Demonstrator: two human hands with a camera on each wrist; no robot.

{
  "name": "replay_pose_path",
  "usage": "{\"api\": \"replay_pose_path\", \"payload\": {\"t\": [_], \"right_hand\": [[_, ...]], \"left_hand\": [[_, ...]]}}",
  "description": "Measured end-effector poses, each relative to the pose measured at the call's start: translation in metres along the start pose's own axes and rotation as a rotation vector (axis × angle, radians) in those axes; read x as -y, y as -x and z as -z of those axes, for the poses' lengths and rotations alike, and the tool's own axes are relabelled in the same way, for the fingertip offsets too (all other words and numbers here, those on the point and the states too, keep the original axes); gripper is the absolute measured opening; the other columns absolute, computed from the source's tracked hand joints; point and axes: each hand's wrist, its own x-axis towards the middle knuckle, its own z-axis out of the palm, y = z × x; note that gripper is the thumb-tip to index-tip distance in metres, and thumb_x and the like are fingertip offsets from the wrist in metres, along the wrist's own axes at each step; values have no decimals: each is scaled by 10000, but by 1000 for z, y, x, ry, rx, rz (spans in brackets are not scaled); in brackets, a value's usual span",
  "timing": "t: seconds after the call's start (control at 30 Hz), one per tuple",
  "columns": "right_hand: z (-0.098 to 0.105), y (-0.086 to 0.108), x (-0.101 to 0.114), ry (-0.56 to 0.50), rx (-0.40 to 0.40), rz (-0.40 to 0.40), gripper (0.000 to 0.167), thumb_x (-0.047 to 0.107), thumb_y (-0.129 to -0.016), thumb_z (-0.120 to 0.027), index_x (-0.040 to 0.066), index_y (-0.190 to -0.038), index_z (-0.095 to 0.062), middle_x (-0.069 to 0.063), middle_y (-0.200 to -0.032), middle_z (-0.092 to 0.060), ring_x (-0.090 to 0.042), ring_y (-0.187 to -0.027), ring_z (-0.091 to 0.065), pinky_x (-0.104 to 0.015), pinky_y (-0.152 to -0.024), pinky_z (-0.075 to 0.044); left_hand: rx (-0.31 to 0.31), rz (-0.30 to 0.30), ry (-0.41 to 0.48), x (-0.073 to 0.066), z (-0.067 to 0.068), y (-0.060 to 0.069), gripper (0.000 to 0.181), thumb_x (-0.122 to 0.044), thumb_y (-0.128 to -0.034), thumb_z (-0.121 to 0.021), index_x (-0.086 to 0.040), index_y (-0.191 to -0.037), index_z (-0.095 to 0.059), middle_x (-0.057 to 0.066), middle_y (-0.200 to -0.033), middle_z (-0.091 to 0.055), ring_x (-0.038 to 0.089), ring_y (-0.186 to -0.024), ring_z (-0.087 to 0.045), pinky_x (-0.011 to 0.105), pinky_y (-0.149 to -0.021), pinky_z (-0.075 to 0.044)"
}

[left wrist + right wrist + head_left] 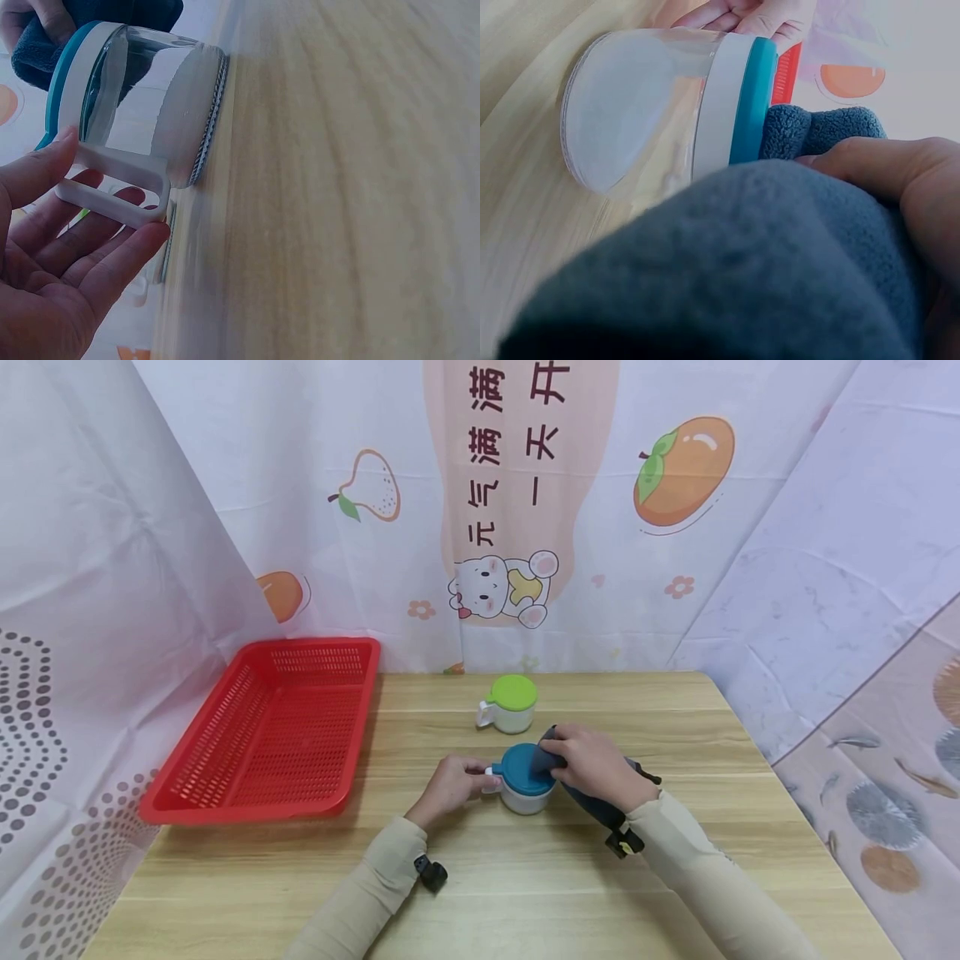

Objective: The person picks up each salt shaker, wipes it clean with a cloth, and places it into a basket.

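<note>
A clear seasoning jar [527, 802] with a white collar, a white loop handle [112, 204] and a teal lid [519, 767] stands upright on the table. My left hand [456, 787] holds it by the handle, thumb near the lid's tab and fingers behind the loop. Bunched in my right hand [597, 767] is a dark grey-blue cloth [727, 255], fuzzy in texture. Part of that cloth rests against the top of the teal lid, and the rest hangs down beside the jar under my right wrist. Some right-hand fingers are hidden by the cloth.
Behind the teal-lidded jar stands a similar one with a green lid [513, 692], its handle pointing left. A red perforated plastic basket [351, 727] sits at the left of the wooden table [525, 893]. Printed cloth curtains [300, 543] hang around the back and sides.
</note>
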Motion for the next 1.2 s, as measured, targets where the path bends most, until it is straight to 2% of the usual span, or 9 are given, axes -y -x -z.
{"api": "replay_pose_path", "payload": {"t": [0.5,0.7,1.2], "right_hand": [[3,-2,3,3,10,20,367,218,-785,-813,97,-1123,-733,-48,-923,-630,-139,-767,-553,-295,-662,-537],[4,-2,6,9,23,34,351,215,-793,-803,102,-1119,-736,-56,-941,-640,-145,-788,-564,-301,-669,-544],[3,-4,11,21,18,55,348,229,-796,-802,115,-1119,-737,-57,-973,-648,-164,-839,-578,-327,-712,-558]], "left_hand": [[2,6,5,-2,1,1,214,-254,-822,-782,-112,-982,-775,22,-908,-733,111,-768,-608,290,-708,-553],[-1,-12,-26,-2,2,1,219,-278,-815,-787,-131,-976,-780,14,-916,-738,112,-773,-596,271,-689,-521],[1,-10,-29,0,2,0,240,-288,-816,-786,-131,-997,-779,20,-941,-745,123,-779,-603,255,-675,-509]]}}
